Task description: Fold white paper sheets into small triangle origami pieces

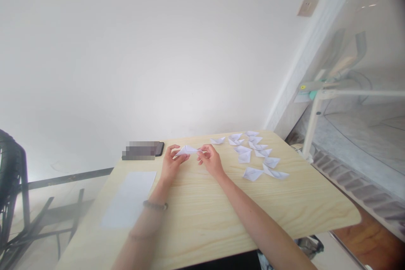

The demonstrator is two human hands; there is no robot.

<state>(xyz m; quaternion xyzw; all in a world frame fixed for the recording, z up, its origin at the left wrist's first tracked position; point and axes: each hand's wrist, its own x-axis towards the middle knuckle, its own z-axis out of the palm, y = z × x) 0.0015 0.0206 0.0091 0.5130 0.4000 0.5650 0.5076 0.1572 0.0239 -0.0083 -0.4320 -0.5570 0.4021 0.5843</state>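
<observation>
Between my two hands, just above the table, is a folded white paper boat (187,150). My left hand (172,163) pinches its left end, the thumb below and the fingers curled behind. The right end is gripped by my right hand (210,160), thumb against bent fingers. Several finished white paper boats (252,173) lie in a loose group on the table to the right of my right hand. One paper boat (217,140) sits alone, a little behind that hand.
A light wooden table (202,211) stands against a white wall. White paper sheets (129,198) lie at its left side. A dark phone (160,149), partly pixelated, rests at the back left. Right of the table is a white metal frame (313,122); a black chair (12,181) stands left.
</observation>
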